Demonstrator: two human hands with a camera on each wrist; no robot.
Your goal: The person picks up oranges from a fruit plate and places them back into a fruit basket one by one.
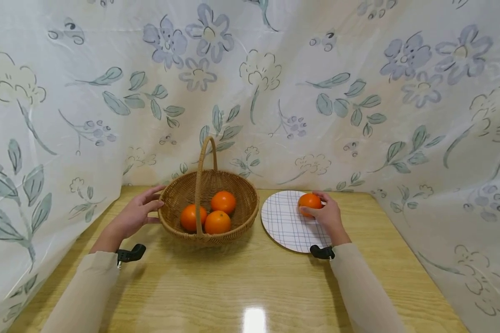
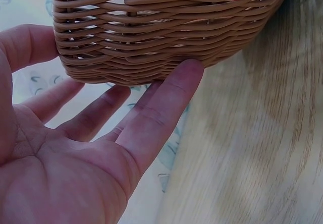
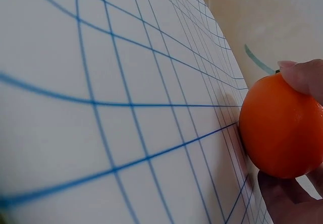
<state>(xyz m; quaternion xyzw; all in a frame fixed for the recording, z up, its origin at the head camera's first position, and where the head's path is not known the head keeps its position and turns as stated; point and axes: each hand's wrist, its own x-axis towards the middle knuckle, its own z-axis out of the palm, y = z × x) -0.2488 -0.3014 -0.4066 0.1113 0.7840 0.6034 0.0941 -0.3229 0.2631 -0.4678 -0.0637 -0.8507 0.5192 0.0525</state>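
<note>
A brown wicker basket (image 1: pixel 250 203) with a tall hoop handle stands on the table, holding three oranges (image 1: pixel 223 202). My left hand (image 1: pixel 134 213) grips its left rim, the thumb overlapping the edge. In the left wrist view, several extended fingers (image 2: pixel 156 118) reach to the woven side, one tip lying against the outside. To the right is a round white plate (image 1: pixel 281 222) with blue grid lines. My right hand (image 1: pixel 330 215) holds another orange (image 3: pixel 280 128) between thumb and fingers, right at the plate's surface near its far right edge. Part of that hand lies outside the right wrist view.
The wooden table (image 1: pixel 216 277) stretches toward me in front of basket and plate. A floral cloth (image 1: pixel 291 92) hangs behind and along both sides. Black wrist devices (image 1: pixel 132 253) sit at both sleeve cuffs. A bright reflection shows on the near tabletop.
</note>
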